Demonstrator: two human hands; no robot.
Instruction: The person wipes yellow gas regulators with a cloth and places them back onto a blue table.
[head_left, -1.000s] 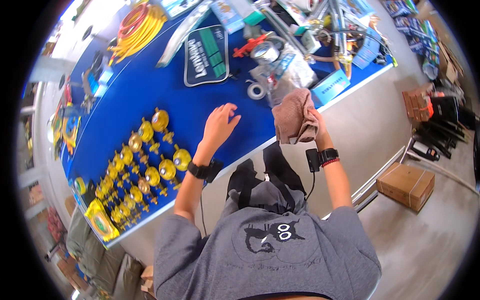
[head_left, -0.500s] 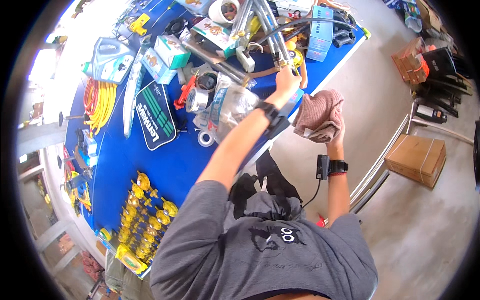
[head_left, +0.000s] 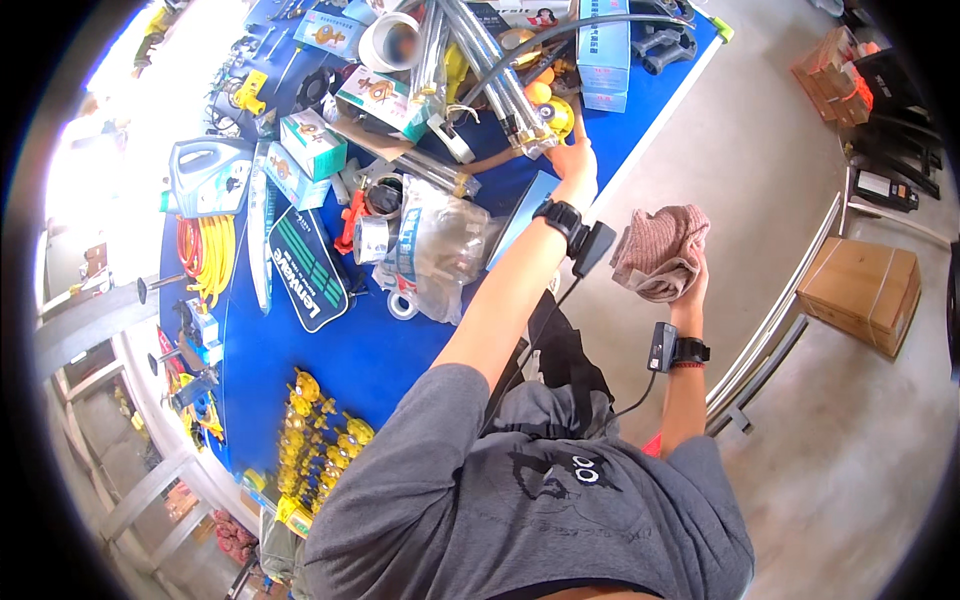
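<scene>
My left hand reaches over the blue table to a round yellow regulator. Its thumb and fingers look spread beside the regulator and the metal ends of some plastic-wrapped hoses; some fingertips are hidden. Off the table's right side, my right hand is closed round a bunched brownish-pink cloth, held above the floor. A crumpled clear plastic bag lies near my left forearm, with a roll of silver tape beside it.
The blue table holds several small boxes, a grey jug, coiled yellow hose and rows of yellow regulators at the near left. A cardboard box sits on the floor at right, beside long pipes. Cables hang from both wrists.
My left hand has shifted from the metal hose ends toward the yellow regulator, and its fingers look more spread. My right hand still holds the cloth. The whole view has turned slightly.
</scene>
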